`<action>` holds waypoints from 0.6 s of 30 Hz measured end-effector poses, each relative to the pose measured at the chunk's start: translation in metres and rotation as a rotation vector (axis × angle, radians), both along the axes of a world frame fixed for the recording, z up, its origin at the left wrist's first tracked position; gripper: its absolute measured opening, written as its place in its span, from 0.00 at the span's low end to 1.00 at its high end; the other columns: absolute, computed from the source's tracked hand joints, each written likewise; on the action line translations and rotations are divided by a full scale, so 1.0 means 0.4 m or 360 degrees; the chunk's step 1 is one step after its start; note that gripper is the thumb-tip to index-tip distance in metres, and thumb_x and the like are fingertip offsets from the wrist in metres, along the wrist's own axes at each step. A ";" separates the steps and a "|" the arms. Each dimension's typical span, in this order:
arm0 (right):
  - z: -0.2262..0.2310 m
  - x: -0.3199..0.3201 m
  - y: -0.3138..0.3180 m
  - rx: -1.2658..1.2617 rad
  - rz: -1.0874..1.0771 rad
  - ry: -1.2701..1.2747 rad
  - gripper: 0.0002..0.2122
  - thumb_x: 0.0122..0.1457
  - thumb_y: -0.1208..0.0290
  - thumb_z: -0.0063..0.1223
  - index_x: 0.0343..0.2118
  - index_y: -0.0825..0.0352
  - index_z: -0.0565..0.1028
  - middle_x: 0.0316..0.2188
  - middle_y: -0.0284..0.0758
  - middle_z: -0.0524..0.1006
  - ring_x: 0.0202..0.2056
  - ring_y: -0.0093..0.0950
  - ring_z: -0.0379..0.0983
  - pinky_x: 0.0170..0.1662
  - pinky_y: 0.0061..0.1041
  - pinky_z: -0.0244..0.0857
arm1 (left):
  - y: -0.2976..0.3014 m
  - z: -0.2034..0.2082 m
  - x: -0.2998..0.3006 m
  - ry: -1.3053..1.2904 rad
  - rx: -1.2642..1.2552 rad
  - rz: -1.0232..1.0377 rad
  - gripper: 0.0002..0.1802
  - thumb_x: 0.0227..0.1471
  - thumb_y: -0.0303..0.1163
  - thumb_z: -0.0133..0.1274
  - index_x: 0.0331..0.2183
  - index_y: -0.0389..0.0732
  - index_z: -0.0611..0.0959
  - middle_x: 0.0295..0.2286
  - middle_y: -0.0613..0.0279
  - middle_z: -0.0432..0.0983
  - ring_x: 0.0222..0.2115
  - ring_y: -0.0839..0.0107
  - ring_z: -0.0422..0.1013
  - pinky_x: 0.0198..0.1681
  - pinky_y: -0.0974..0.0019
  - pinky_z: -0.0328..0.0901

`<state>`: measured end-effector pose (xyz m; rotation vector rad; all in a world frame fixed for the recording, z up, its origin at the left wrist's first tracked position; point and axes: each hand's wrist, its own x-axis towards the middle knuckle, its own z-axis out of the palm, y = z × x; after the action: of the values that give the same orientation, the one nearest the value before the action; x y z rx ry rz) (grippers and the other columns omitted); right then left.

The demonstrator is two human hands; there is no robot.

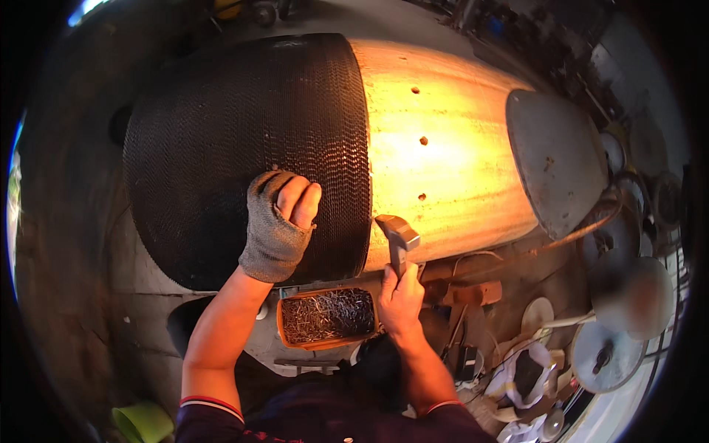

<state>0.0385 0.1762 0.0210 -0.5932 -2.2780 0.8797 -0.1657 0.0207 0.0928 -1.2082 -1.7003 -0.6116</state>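
Head view: a large wooden barrel is seen lying on its side, its left part already wrapped in a black woven band and its right part bare, brightly lit wood. A grey round disc covers the barrel's right end. Three small dark holes are visible in the bare wood, just right of the band's edge.

The left hand, in a grey fingerless glove, is laid flat against the band near its lower right corner, fingers curled lightly and pressing the band to the barrel; nothing is gripped in it. The right hand is closed round the handle of a hammer, whose metal head is held just at the band's right edge, low on the barrel. An orange tray filled with thin nails sits below the barrel, between the two forearms.

As a judgement, the covering is well under half done along the barrel's length: the band is fitted over the left portion, and its right edge appears to be under fastening at the lower side. The whole right stretch of wood is left uncovered. Whether nails are already driven along the edge cannot be told.

Assorted round metal parts are scattered at the right.
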 end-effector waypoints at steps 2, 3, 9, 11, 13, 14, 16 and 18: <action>-0.016 0.005 0.015 -0.0133 0.0039 0.0147 0.11 0.66 0.71 0.55 0.45 0.73 0.74 0.26 0.46 0.77 0.25 0.42 0.78 0.29 0.36 0.71 | 0.025 -0.007 -0.016 0.0123 0.0045 0.0093 0.23 0.44 0.19 0.60 0.46 0.39 0.80 0.41 0.56 0.73 0.42 0.57 0.72 0.50 0.48 0.67; -0.007 0.028 -0.006 -0.0125 0.0046 0.0311 0.11 0.66 0.71 0.55 0.46 0.73 0.74 0.25 0.45 0.77 0.25 0.41 0.78 0.29 0.36 0.71 | 0.025 -0.010 -0.004 0.0149 0.0028 0.0139 0.22 0.44 0.19 0.60 0.45 0.39 0.81 0.41 0.56 0.73 0.42 0.57 0.72 0.51 0.48 0.67; -0.002 0.010 -0.003 0.0099 0.0025 0.0272 0.08 0.60 0.79 0.51 0.42 0.73 0.73 0.31 0.52 0.78 0.31 0.52 0.76 0.32 0.43 0.70 | 0.014 0.034 -0.005 0.0071 -0.0059 0.0496 0.16 0.48 0.22 0.65 0.42 0.41 0.85 0.42 0.60 0.72 0.45 0.56 0.70 0.52 0.52 0.66; -0.051 -0.007 0.017 0.0039 -0.0024 0.0121 0.07 0.61 0.78 0.52 0.41 0.72 0.70 0.30 0.52 0.77 0.33 0.55 0.75 0.35 0.46 0.70 | 0.031 0.039 -0.030 0.0076 -0.0015 0.0496 0.16 0.47 0.22 0.65 0.41 0.41 0.85 0.41 0.61 0.72 0.45 0.57 0.70 0.52 0.52 0.67; -0.055 0.029 0.006 -0.0111 -0.0011 -0.0032 0.08 0.63 0.73 0.54 0.42 0.70 0.71 0.31 0.51 0.78 0.33 0.53 0.76 0.36 0.45 0.70 | 0.034 0.047 -0.037 0.0129 -0.0109 0.0634 0.20 0.45 0.22 0.66 0.43 0.41 0.84 0.42 0.59 0.71 0.46 0.57 0.70 0.51 0.52 0.67; -0.047 0.049 -0.009 -0.0138 0.0006 0.0022 0.08 0.64 0.73 0.53 0.43 0.70 0.71 0.30 0.51 0.78 0.32 0.54 0.76 0.35 0.45 0.70 | 0.031 0.053 -0.022 0.0114 -0.0179 0.0700 0.21 0.43 0.22 0.66 0.43 0.41 0.83 0.42 0.59 0.71 0.46 0.58 0.69 0.52 0.52 0.67; -0.059 0.067 -0.018 -0.0140 -0.0026 0.0189 0.08 0.64 0.73 0.55 0.42 0.69 0.72 0.28 0.49 0.78 0.29 0.52 0.76 0.32 0.43 0.69 | 0.051 0.089 0.057 -0.0111 -0.0329 0.0734 0.23 0.43 0.23 0.66 0.45 0.41 0.82 0.43 0.58 0.69 0.46 0.59 0.68 0.52 0.53 0.66; -0.060 0.081 -0.021 -0.0247 -0.0071 0.0155 0.07 0.65 0.73 0.54 0.41 0.69 0.73 0.26 0.48 0.77 0.28 0.51 0.76 0.31 0.41 0.69 | 0.082 0.042 0.111 -0.0104 -0.0125 0.0400 0.20 0.46 0.24 0.66 0.44 0.40 0.82 0.39 0.59 0.71 0.43 0.59 0.69 0.48 0.56 0.68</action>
<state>0.0710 0.1679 -0.0028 -0.6515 -2.1150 1.0470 -0.1213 0.0537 0.1098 -1.0155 -1.9099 -0.4383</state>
